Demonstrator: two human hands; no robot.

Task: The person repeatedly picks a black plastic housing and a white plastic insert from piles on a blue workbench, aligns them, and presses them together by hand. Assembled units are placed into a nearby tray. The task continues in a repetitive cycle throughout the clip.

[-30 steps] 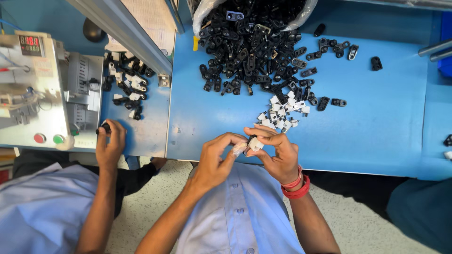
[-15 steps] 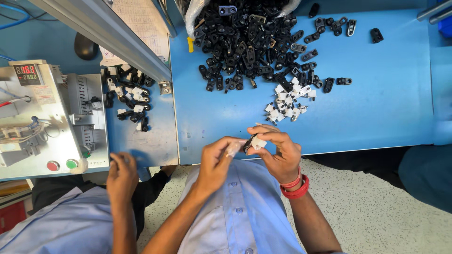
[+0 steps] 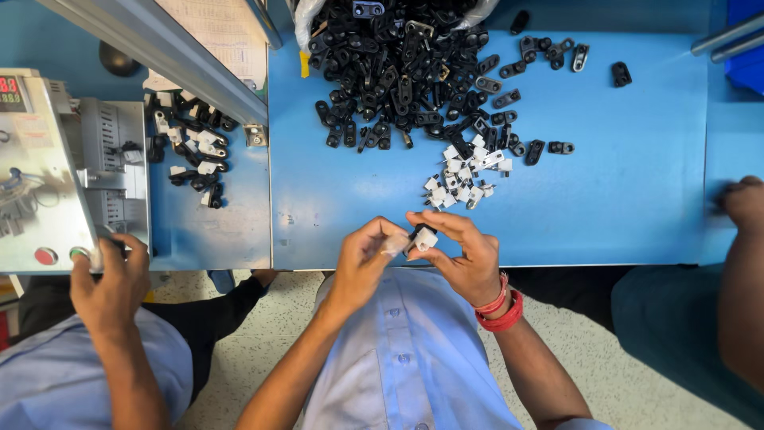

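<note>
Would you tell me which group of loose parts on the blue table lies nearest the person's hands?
The small white cluster, just beyond the right hand; the big black heap lies farther back.

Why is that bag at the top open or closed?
Open: the clear plastic bag gapes at the blue table's far edge, and black parts spill from its mouth.
</note>
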